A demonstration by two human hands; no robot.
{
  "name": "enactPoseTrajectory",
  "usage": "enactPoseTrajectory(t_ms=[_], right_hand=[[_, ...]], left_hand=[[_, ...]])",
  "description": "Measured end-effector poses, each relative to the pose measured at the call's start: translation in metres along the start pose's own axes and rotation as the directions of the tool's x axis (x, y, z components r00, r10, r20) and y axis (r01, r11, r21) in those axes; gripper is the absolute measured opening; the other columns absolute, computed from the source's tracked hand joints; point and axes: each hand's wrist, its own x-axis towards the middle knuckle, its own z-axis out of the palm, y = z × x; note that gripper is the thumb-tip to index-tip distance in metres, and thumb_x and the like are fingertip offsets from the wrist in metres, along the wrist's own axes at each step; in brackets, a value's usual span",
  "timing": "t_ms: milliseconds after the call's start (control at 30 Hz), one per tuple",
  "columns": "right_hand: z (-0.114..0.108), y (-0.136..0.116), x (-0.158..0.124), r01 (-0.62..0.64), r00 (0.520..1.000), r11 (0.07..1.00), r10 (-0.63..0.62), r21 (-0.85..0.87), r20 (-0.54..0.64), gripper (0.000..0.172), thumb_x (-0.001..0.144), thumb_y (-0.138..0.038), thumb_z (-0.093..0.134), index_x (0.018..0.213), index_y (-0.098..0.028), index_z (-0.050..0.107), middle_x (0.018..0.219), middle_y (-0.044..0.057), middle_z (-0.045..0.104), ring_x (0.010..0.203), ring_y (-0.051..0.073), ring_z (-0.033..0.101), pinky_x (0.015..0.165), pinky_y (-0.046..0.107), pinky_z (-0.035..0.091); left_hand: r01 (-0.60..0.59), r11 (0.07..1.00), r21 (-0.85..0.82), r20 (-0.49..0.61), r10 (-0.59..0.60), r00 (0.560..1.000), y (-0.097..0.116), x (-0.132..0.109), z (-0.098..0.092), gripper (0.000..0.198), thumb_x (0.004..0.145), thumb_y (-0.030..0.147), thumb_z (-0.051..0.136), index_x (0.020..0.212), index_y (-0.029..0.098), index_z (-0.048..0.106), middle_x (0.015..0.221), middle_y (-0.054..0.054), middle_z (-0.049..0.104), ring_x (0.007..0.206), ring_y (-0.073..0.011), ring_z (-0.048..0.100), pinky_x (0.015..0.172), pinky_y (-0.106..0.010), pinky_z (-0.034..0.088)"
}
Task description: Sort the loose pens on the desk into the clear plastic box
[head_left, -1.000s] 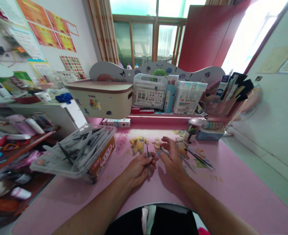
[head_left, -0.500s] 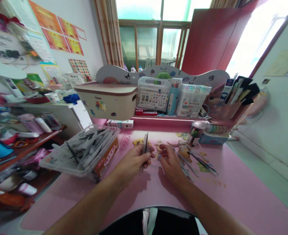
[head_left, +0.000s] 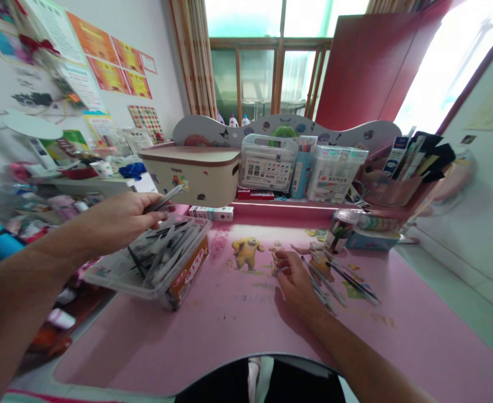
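Above the clear plastic box, my left hand is closed on a slim grey pen that points up and to the right. Many grey and black pens lie jumbled inside that box. My right hand is low over the middle right of the pink desk, fingers curled and slightly apart; whether it holds something small is hidden. Just right of it lie several loose slim pens, some grey, some black.
Along the desk's back stand a lidded beige bin, clear marker cases and a pink holder. A jar of pens and a blue box sit back right. Cluttered shelves are at the left.
My left hand has moved left and up with the pen, from the middle of the desk to over the clear box. My right hand has stayed about where it was. The view has shifted slightly.
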Motion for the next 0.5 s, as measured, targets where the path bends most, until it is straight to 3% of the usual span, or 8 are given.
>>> enactPoseTrajectory(t_ms=[67, 100, 233, 367, 433, 500], right_hand=[[0.000, -0.001, 0.000, -0.014, 1.000, 1.000, 0.014, -0.009, 0.004, 0.042, 0.074, -0.006, 0.044, 0.111, -0.020, 0.058, 0.103, 0.008, 0.059, 0.093, 0.023, 0.058, 0.082, 0.038, 0.047], [0.000, -0.001, 0.000, -0.020, 1.000, 1.000, 0.020, -0.016, 0.004, 0.042, 0.074, -0.005, 0.044, 0.110, -0.020, 0.059, 0.102, 0.008, 0.059, 0.092, 0.022, 0.057, 0.082, 0.038, 0.046], [0.000, 0.002, 0.001, 0.001, 1.000, 1.000, -0.001, -0.025, 0.008, 0.042, 0.074, -0.006, 0.044, 0.109, -0.021, 0.059, 0.102, 0.007, 0.059, 0.091, 0.022, 0.057, 0.082, 0.036, 0.046], [-0.001, 0.007, 0.003, 0.037, 0.999, 0.998, -0.036, -0.055, 0.018, 0.043, 0.072, -0.006, 0.045, 0.109, -0.020, 0.060, 0.099, 0.006, 0.059, 0.090, 0.021, 0.057, 0.080, 0.034, 0.046], [-0.001, 0.009, 0.003, 0.038, 0.999, 0.997, -0.037, -0.069, 0.020, 0.043, 0.072, -0.005, 0.044, 0.109, -0.020, 0.060, 0.099, 0.006, 0.059, 0.090, 0.020, 0.057, 0.080, 0.034, 0.046], [-0.001, 0.010, 0.004, 0.047, 0.999, 0.996, -0.045, -0.077, 0.027, 0.043, 0.072, -0.004, 0.044, 0.109, -0.020, 0.060, 0.100, 0.005, 0.058, 0.090, 0.019, 0.057, 0.080, 0.034, 0.047]], left_hand=[[-0.137, 0.931, 0.339, 0.128, 0.098, 0.987, 0.000, 0.014, -0.005, 0.018, 0.069, -0.004, 0.072, 0.076, 0.012, 0.070, 0.057, 0.009, 0.055, 0.063, -0.0084, 0.043, 0.062, -0.012, 0.023], [-0.177, 0.890, 0.421, 0.153, 0.122, 0.981, -0.002, 0.019, -0.004, 0.018, 0.068, -0.006, 0.071, 0.071, 0.012, 0.068, 0.055, 0.009, 0.052, 0.062, -0.0082, 0.041, 0.061, -0.012, 0.021], [-0.203, 0.890, 0.408, 0.151, 0.154, 0.977, -0.013, 0.035, 0.010, 0.030, 0.067, -0.014, 0.063, 0.053, 0.012, 0.058, 0.048, 0.008, 0.045, 0.057, -0.0094, 0.036, 0.059, -0.012, 0.019], [-0.242, 0.877, 0.415, 0.227, 0.157, 0.961, -0.018, 0.042, 0.019, 0.029, 0.071, -0.007, 0.062, 0.052, 0.015, 0.058, 0.049, 0.006, 0.049, 0.058, -0.0117, 0.040, 0.060, -0.016, 0.023], [-0.344, 0.766, 0.543, 0.317, 0.192, 0.929, -0.018, 0.043, 0.019, 0.018, 0.072, -0.001, 0.062, 0.064, 0.014, 0.065, 0.060, 0.002, 0.060, 0.065, -0.0145, 0.048, 0.064, -0.019, 0.029], [-0.452, 0.581, 0.677, 0.420, 0.199, 0.885, -0.017, 0.044, 0.017, 0.017, 0.076, 0.005, 0.058, 0.084, 0.013, 0.071, 0.080, -0.005, 0.070, 0.076, -0.0187, 0.056, 0.071, -0.022, 0.034]])
